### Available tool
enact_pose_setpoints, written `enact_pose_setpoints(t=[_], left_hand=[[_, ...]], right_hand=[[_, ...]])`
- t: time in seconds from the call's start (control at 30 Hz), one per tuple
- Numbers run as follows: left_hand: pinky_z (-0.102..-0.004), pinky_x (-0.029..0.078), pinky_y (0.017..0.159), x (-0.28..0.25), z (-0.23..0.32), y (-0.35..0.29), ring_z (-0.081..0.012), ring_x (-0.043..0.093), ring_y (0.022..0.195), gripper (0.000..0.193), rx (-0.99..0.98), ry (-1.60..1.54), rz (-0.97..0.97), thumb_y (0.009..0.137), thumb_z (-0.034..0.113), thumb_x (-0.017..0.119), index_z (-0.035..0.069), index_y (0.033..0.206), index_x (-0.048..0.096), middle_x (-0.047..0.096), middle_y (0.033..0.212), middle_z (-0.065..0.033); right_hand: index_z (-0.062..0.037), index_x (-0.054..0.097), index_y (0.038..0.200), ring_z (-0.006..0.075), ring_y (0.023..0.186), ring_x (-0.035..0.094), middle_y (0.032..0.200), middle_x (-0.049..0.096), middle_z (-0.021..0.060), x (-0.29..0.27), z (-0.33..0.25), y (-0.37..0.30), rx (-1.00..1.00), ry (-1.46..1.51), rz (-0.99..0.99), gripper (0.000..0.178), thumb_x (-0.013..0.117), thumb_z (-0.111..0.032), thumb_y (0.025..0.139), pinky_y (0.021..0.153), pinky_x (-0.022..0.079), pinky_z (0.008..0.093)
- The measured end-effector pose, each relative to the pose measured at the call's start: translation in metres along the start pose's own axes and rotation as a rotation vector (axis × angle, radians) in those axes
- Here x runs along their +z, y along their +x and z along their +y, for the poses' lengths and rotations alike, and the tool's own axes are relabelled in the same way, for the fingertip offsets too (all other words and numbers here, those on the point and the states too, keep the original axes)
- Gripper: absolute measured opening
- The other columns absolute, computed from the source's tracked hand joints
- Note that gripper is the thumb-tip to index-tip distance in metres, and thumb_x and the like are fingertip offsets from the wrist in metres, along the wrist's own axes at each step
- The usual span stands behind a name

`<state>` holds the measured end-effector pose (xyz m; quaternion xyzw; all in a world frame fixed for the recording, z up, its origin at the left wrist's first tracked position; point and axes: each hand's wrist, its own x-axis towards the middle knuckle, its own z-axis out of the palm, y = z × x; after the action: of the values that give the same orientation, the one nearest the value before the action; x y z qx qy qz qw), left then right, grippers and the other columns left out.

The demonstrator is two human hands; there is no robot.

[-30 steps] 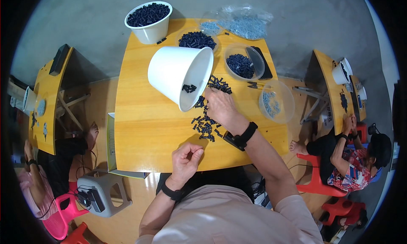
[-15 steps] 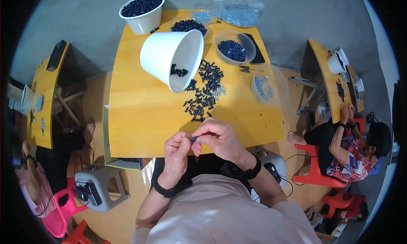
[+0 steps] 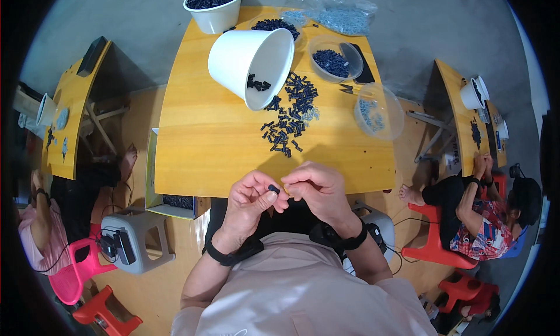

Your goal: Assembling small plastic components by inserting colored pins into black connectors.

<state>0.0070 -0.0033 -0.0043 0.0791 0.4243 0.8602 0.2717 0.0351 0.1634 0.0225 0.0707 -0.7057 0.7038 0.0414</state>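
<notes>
The head view shows the left hand (image 3: pixel 248 203) and right hand (image 3: pixel 321 190) slightly apart, where half a second ago they met over a small dark piece (image 3: pixel 273 189). The left thumb and fingers now pinch it, seemingly alone, near the table (image 3: pixel 201 146) edge. The right fingertips are bunched; whether they grip anything, I cannot tell. Loose dark pieces (image 3: pixel 284 124) lie beyond, beside the tipped white bucket (image 3: pixel 233 58).

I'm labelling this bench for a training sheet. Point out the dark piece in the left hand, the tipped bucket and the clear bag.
Dark piece (image 3: pixel 273 189): head view, on its exposed part.
Bucket (image 3: pixel 229 61): head view, on its outer wall.
Bag (image 3: pixel 341 18): head view, on its near side.
</notes>
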Motion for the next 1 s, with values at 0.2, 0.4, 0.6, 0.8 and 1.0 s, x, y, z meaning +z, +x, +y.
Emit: enact_pose_setpoints(t=[0.2, 0.4, 0.6, 0.8, 1.0], left_hand=[[-0.0283, 0.053, 0.064, 0.004, 0.003, -0.003, -0.0186, 0.064, 0.071, 0.013, 0.150, 0.158, 0.062, 0.087, 0.007, 0.060, 0.002, 0.096, 0.053, 0.065, 0.079, -0.0134], [-0.0275, 0.053, 0.066, 0.001, 0.010, -0.005, -0.0168, 0.065, 0.073, 0.013, 0.058, -0.099, 0.073, 0.087, 0.007, 0.060, -0.001, 0.097, 0.055, 0.064, 0.083, -0.0133], [-0.0277, 0.053, 0.066, -0.010, 0.004, -0.002, -0.0173, 0.065, 0.073, 0.013, 0.032, -0.308, 0.073, 0.086, 0.008, 0.061, -0.002, 0.094, 0.058, 0.065, 0.084, -0.0135], [-0.0284, 0.053, 0.067, -0.001, 0.012, 0.000, -0.0179, 0.066, 0.075, 0.014, -0.003, -0.313, 0.045, 0.086, 0.008, 0.061, -0.002, 0.096, 0.057, 0.066, 0.086, -0.0138], [-0.0280, 0.054, 0.069, 0.004, 0.012, 0.000, -0.0177, 0.066, 0.076, 0.013, 0.030, -0.285, 0.053, 0.086, 0.006, 0.061, -0.002, 0.095, 0.057, 0.066, 0.086, -0.0135]], right_hand=[[0.0001, 0.064, 0.089, 0.0098, 0.063, 0.057, 0.078, 0.060, 0.0066, 0.000, -0.001, -0.009, 0.010, 0.097, 0.104, 0.015, 0.060, 0.010, 0.078, 0.054, 0.045, 0.0198], [-0.0003, 0.065, 0.092, 0.0092, 0.063, 0.056, 0.080, 0.059, 0.0063, 0.007, -0.012, -0.006, -0.047, -0.087, 0.078, 0.017, 0.059, 0.010, 0.079, 0.053, 0.045, 0.0196], [-0.0027, 0.064, 0.091, 0.0141, 0.066, 0.058, 0.079, 0.060, 0.0075, 0.018, -0.021, -0.003, -0.075, -0.235, 0.161, 0.016, 0.058, 0.007, 0.080, 0.057, 0.045, 0.0239], [-0.0012, 0.063, 0.093, 0.0154, 0.067, 0.059, 0.079, 0.060, 0.0081, 0.022, -0.017, -0.002, -0.069, -0.201, 0.200, 0.018, 0.058, 0.008, 0.078, 0.058, 0.045, 0.0248], [-0.0007, 0.062, 0.090, 0.0168, 0.064, 0.059, 0.076, 0.060, 0.0088, 0.021, -0.021, 0.000, -0.178, -0.374, 0.228, 0.016, 0.058, 0.009, 0.078, 0.056, 0.046, 0.0250]])
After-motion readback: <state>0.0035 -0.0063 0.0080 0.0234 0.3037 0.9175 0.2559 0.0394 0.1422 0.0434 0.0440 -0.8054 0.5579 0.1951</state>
